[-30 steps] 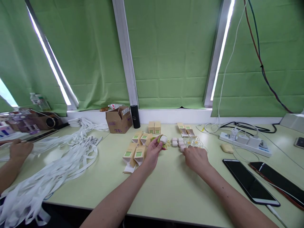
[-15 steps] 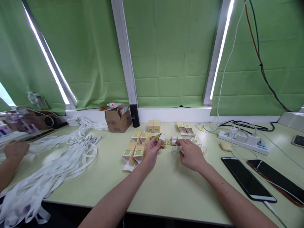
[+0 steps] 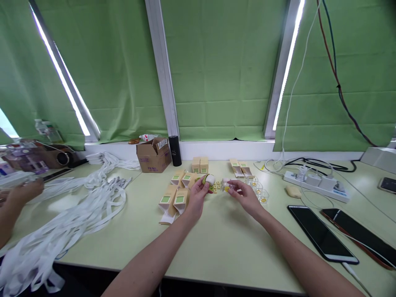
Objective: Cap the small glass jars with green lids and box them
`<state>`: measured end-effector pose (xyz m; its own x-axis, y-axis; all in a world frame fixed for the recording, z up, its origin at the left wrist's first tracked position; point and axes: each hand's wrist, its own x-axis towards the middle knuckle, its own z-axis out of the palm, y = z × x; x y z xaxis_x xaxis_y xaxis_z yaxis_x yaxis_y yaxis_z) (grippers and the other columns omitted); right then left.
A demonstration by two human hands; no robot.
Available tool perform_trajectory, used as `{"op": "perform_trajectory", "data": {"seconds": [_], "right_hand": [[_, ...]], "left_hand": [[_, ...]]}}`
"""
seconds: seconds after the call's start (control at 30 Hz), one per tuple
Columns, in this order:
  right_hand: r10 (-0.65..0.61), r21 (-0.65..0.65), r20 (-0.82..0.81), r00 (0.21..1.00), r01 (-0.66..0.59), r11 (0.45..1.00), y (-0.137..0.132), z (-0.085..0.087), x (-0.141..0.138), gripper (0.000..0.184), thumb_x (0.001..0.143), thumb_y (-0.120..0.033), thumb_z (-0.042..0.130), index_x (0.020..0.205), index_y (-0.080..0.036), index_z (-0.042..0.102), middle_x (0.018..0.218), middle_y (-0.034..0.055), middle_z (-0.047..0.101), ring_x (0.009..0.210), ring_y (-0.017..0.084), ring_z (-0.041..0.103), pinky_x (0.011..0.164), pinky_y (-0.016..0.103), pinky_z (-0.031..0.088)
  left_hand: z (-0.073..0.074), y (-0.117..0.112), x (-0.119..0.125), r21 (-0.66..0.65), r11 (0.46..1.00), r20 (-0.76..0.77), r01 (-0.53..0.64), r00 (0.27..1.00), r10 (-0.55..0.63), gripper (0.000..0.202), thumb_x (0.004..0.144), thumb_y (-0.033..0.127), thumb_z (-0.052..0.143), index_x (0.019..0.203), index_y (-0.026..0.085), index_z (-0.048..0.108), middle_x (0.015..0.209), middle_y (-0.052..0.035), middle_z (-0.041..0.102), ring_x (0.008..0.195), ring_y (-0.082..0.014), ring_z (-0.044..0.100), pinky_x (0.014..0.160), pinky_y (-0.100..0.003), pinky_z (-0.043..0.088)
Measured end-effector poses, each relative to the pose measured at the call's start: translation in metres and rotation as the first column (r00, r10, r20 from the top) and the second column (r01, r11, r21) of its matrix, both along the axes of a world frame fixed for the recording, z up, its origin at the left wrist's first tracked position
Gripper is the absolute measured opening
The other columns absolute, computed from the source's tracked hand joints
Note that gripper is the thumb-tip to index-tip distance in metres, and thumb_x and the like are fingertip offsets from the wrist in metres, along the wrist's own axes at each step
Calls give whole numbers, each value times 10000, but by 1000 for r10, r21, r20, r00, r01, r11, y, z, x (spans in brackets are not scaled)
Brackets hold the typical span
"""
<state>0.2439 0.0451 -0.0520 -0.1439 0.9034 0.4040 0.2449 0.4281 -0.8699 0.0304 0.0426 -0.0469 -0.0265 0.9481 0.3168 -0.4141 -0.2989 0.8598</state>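
Observation:
My left hand (image 3: 196,200) is closed around a small white round-topped item (image 3: 210,180) with a yellow-green band; its exact kind is unclear. Pinched in my right hand (image 3: 248,199) is a small clear container (image 3: 227,186) with something yellow inside, tilted towards the left hand. Between the hands, small yellow square pieces (image 3: 217,186) lie on the table. Several more clear containers (image 3: 262,196) with yellow centres sit just beyond my right hand. Small cream cartons (image 3: 181,198) with green labels stand beside my left hand, some with flaps open.
White straps (image 3: 83,218) are heaped at the left, where another person's hand (image 3: 23,192) shows. A cardboard box (image 3: 154,156) and black cylinder (image 3: 175,151) stand at the back. On the right are a power strip (image 3: 317,187), cables and phones (image 3: 321,233).
My right hand has lifted a clear container off the table and brought it near the left hand. My left hand stays almost still. The other person's hand has shifted.

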Motion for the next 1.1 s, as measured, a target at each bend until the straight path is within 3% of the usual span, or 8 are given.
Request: {"op": "perform_trajectory", "data": {"seconds": [0.1,0.2,0.43,0.57,0.7,0.83,1.1], "right_hand": [[142,-132,-377,915,-205,970,-2,1,-4,526,857,-604,718,1192,-200,687,1085,110,723,898,247,686,786,419,578],[183,-180,-585,790,-346,921,-5,0,-9,504,826,-580,785,1162,-215,699,1039,96,752,909,265,738,850,466,602],[216,-182,-771,599,-532,827,-9,-5,-15,395,864,-476,783,1174,-242,713,1066,73,792,1003,301,774,1009,532,555],[240,-157,-808,539,-588,794,-8,-4,-13,398,885,-438,755,1217,-223,720,1004,93,797,938,279,770,908,458,570],[214,-162,-810,546,-559,813,-9,-1,-13,379,862,-412,774,1194,-233,738,999,82,783,866,237,730,773,380,559],[194,-179,-768,610,-496,850,-14,2,-14,391,826,-405,828,1179,-258,749,1047,69,757,900,208,674,706,312,525],[167,-125,-556,814,-280,952,-15,-5,-19,596,690,-380,932,1234,-290,707,1198,73,701,1142,266,619,887,378,554]], "left_hand": [[-1,1,0,-1,1000,-8,-2,1000,2,513,766,470,878,1159,166,748,1172,-106,708,967,-191,620,756,-275,522],[-1,1,0,1,1000,-8,2,1000,-2,507,762,470,881,1147,166,753,1167,-104,702,959,-188,610,756,-271,517],[0,-1,0,4,1000,-9,3,1000,-3,509,765,471,883,1163,176,761,1161,-96,703,958,-190,612,762,-273,517],[1,-2,0,-5,1000,-11,3,1000,-3,518,761,477,888,1169,183,765,1160,-90,702,947,-184,608,769,-279,517],[1,-3,1,-9,1000,-8,2,1000,-2,524,758,479,891,1172,181,766,1179,-94,696,948,-178,600,771,-278,522],[1,-3,1,4,1000,-16,-6,1000,6,536,755,474,892,1187,183,764,1184,-97,697,971,-185,602,762,-271,519],[0,-3,1,11,1000,-26,-24,999,24,561,755,457,891,1223,185,747,1233,-108,700,1012,-206,616,783,-282,524]]}}
